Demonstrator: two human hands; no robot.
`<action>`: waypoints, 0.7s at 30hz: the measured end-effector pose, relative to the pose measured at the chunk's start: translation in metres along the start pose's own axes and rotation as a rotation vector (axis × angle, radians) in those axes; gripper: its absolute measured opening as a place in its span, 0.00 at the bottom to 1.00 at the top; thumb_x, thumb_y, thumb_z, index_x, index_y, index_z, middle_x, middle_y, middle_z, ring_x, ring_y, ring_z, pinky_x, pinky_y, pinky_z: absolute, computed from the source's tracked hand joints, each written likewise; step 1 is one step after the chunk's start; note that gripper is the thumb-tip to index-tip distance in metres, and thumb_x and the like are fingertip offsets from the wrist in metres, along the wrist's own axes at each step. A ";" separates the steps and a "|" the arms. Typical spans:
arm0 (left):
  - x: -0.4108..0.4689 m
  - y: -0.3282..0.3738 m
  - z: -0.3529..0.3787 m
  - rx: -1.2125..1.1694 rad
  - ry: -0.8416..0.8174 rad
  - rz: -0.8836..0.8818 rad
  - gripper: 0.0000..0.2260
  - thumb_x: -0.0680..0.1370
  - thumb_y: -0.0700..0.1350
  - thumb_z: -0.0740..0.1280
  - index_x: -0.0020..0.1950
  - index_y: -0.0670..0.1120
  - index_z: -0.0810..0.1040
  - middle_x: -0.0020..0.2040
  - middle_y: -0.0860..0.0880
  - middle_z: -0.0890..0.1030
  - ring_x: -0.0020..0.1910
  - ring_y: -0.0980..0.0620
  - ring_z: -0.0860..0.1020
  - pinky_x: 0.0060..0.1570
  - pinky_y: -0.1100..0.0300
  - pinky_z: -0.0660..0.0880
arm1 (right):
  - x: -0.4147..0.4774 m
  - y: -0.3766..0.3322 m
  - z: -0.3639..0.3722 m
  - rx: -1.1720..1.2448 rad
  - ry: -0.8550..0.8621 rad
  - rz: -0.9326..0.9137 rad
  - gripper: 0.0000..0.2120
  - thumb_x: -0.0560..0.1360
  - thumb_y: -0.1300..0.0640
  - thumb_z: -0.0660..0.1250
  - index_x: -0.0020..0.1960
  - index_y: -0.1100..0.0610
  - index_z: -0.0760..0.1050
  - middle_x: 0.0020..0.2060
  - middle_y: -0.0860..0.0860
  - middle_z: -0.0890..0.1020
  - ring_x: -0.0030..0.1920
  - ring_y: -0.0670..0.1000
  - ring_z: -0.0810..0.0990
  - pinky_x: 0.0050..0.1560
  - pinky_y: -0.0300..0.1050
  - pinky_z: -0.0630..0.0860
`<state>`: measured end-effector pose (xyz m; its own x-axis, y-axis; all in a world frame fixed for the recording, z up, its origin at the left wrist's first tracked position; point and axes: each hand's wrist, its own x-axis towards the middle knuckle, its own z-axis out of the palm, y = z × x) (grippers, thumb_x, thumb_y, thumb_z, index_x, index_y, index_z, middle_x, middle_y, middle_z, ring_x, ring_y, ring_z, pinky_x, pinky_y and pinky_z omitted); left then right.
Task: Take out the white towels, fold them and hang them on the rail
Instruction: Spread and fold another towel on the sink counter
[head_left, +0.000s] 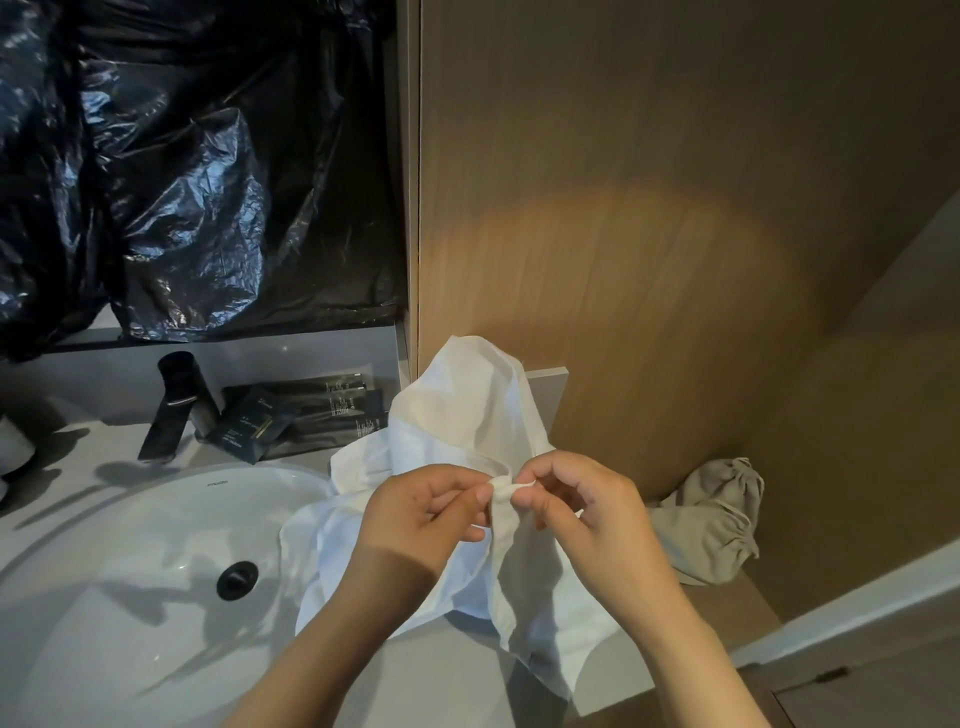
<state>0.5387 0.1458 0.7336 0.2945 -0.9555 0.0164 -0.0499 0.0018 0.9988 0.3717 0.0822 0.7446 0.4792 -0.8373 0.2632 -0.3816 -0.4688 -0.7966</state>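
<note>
Pinching one towel (467, 415) corner — left hand (421, 512), right hand (582, 506) — beside sink (130, 545).

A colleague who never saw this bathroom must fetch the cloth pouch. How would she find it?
From the white sink, go right along the counter, past the white towel, to the wood-panelled wall. The pouch lies crumpled there: beige, with a gathered drawstring mouth, unlike the plain white towel.
</note>
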 end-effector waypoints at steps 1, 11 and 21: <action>0.000 0.000 0.000 0.000 -0.010 0.009 0.07 0.78 0.40 0.68 0.45 0.51 0.85 0.39 0.50 0.86 0.39 0.52 0.84 0.37 0.67 0.78 | 0.000 -0.001 0.000 0.001 0.005 0.006 0.05 0.76 0.54 0.70 0.43 0.45 0.79 0.37 0.42 0.81 0.40 0.48 0.80 0.40 0.36 0.76; -0.003 -0.006 -0.003 0.029 -0.032 0.058 0.06 0.74 0.41 0.73 0.47 0.53 0.83 0.40 0.52 0.85 0.41 0.52 0.84 0.43 0.65 0.80 | 0.000 -0.005 0.003 0.063 0.010 0.035 0.06 0.76 0.55 0.70 0.42 0.46 0.80 0.36 0.42 0.81 0.39 0.47 0.80 0.40 0.32 0.73; -0.003 -0.006 -0.002 0.134 0.013 0.147 0.05 0.76 0.46 0.70 0.47 0.58 0.81 0.42 0.57 0.85 0.44 0.54 0.83 0.46 0.66 0.79 | 0.003 -0.002 0.000 0.075 -0.041 0.013 0.04 0.77 0.52 0.69 0.44 0.44 0.79 0.35 0.43 0.81 0.38 0.48 0.80 0.40 0.37 0.76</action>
<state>0.5399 0.1489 0.7280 0.2872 -0.9438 0.1634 -0.2195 0.1012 0.9704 0.3743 0.0805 0.7466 0.5071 -0.8302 0.2316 -0.3280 -0.4344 -0.8389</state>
